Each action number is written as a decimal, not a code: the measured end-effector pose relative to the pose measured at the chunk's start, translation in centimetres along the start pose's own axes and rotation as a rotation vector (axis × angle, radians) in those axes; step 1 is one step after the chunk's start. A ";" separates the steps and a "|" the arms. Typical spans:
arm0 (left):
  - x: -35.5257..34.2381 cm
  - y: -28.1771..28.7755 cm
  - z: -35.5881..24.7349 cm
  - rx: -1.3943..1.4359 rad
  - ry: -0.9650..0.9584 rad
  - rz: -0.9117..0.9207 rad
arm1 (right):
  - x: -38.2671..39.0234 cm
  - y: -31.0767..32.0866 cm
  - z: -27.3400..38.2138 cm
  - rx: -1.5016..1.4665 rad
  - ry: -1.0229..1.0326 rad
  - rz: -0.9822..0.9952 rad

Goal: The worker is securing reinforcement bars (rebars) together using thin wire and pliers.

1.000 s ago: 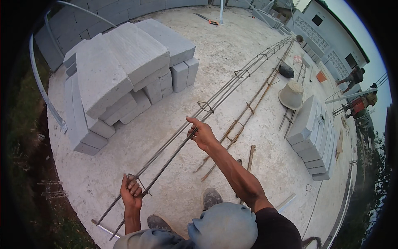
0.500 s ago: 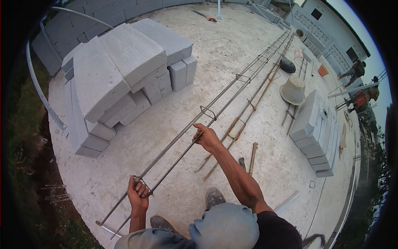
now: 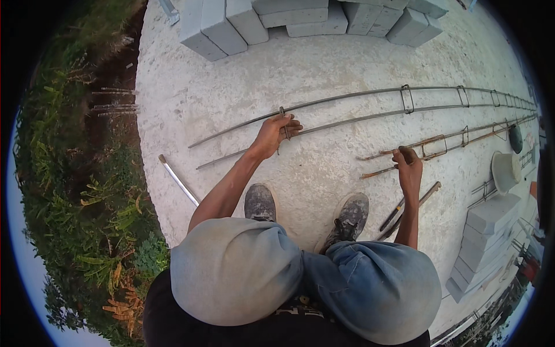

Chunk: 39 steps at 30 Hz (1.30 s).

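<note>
A long rebar cage [image 3: 352, 121] of grey steel rods with square wire stirrups [image 3: 407, 99] stretches across the concrete floor. My left hand [image 3: 270, 136] is closed around a stirrup [image 3: 281, 111] near the cage's left end, where the two rods run on past it. My right hand [image 3: 409, 168] hangs with curled fingers over the near end of a second, rusty rebar cage [image 3: 435, 151]. Whether those fingers hold anything is hidden. On the floor beside my right forearm lie a dark hand tool [image 3: 392, 215] and a long narrow bar [image 3: 425, 195].
Grey concrete blocks [image 3: 315, 17] are stacked at the far side, with another stack [image 3: 483, 237] at the right. A pale bucket [image 3: 505, 172] stands beyond it. A metal tube [image 3: 179, 180] lies near the slab's left edge, where the ground drops to greenery [image 3: 98, 214].
My view has swung down and to the left. My right hand has let go of the grey rod and moved toward the rusty cage. The left hand remains at the stirrup near the end.
</note>
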State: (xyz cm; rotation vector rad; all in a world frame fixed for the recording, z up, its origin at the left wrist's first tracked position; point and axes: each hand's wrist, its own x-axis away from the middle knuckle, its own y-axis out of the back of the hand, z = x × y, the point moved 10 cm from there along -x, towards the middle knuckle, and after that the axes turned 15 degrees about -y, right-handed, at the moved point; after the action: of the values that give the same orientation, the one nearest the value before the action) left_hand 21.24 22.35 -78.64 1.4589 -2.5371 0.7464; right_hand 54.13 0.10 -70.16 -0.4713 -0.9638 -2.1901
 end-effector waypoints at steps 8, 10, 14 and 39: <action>3.3 0.5 -3.8 -1.091 -0.161 0.373 | 6.7 2.7 -8.1 0.316 -0.001 -0.252; 3.3 1.1 -4.2 -1.189 -0.175 0.357 | 7.1 2.5 -8.8 0.309 -0.023 -0.263; 2.3 0.3 -4.5 -1.203 -0.165 0.285 | 7.2 4.3 -10.4 0.317 -0.092 -0.296; 1.7 2.0 -2.0 -0.944 0.113 0.258 | 6.1 6.9 -15.7 0.467 -0.301 -0.395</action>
State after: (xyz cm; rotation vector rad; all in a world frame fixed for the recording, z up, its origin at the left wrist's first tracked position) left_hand 18.41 22.80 -77.02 0.7484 -2.4234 -0.3451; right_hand 53.98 -17.75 -73.61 -0.4161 -1.8076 -2.1564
